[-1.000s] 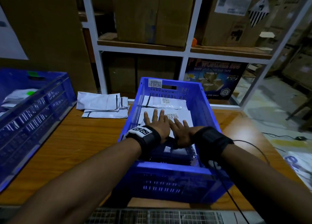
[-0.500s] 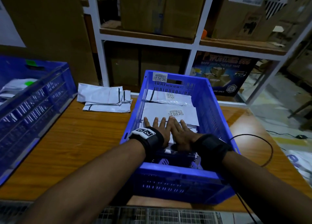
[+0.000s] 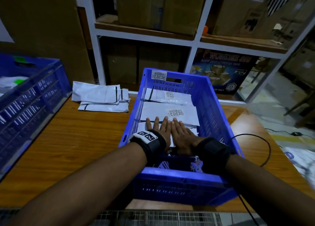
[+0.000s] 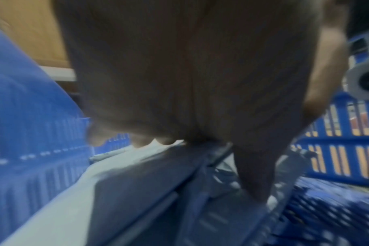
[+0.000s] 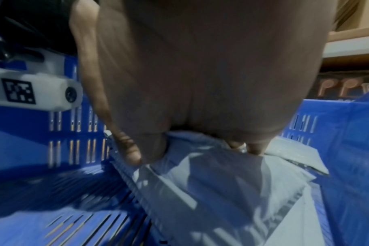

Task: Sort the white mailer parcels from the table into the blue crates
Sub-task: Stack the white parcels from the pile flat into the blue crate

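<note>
A blue crate stands in the middle of the table with several white mailers lying flat inside. Both my hands are inside it, side by side with straight fingers, palms down. My left hand and right hand press on the nearest mailer, and their fingertips reach the labelled middle mailer. A third mailer lies at the far end. From the left wrist the palm covers a mailer; from the right wrist the palm rests on a crinkled mailer.
A small pile of white mailers lies on the wooden table left of the crate. A second blue crate with mailers stands at the far left. White shelving with cardboard boxes stands behind. A black cable loops at the right.
Both hands have slid back toward me over the mailers in the crate, staying flat and side by side. The head view has moved a little closer.
</note>
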Demonstrator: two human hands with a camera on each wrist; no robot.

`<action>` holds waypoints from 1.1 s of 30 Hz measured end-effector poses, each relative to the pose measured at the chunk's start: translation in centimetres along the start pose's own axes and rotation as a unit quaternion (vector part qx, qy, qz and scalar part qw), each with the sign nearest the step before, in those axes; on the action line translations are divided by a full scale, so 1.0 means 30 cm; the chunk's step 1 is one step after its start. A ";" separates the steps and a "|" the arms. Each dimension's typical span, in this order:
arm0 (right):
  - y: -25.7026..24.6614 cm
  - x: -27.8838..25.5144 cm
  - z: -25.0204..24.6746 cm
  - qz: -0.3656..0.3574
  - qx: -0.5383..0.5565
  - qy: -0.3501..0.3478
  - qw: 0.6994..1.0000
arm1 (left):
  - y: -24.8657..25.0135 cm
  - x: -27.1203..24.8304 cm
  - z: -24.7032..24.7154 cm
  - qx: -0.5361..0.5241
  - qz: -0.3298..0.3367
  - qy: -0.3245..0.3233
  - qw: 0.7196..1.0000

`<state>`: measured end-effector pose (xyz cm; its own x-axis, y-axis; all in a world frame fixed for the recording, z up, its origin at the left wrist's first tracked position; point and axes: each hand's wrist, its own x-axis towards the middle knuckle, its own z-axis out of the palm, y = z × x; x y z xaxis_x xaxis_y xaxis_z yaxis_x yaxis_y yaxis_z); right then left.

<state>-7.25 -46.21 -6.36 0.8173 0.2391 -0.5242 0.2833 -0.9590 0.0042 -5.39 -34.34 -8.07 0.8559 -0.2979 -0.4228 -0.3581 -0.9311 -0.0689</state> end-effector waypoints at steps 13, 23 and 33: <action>0.009 0.006 0.022 0.017 -0.020 -0.030 0.999 | -0.009 0.023 0.034 0.073 0.025 0.048 0.996; 0.021 0.046 0.074 0.028 0.004 -0.013 1.000 | -0.024 0.063 0.090 0.070 0.030 0.058 0.995; -0.002 0.032 0.049 0.038 0.004 -0.032 0.999 | -0.034 0.080 0.118 0.079 0.021 0.055 0.995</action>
<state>-7.22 -46.13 -8.10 0.8024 0.1558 -0.5761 0.2180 -0.9751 0.0400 -4.29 -33.37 -12.22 0.8720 -0.3646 -0.3265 -0.4406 -0.8754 -0.1990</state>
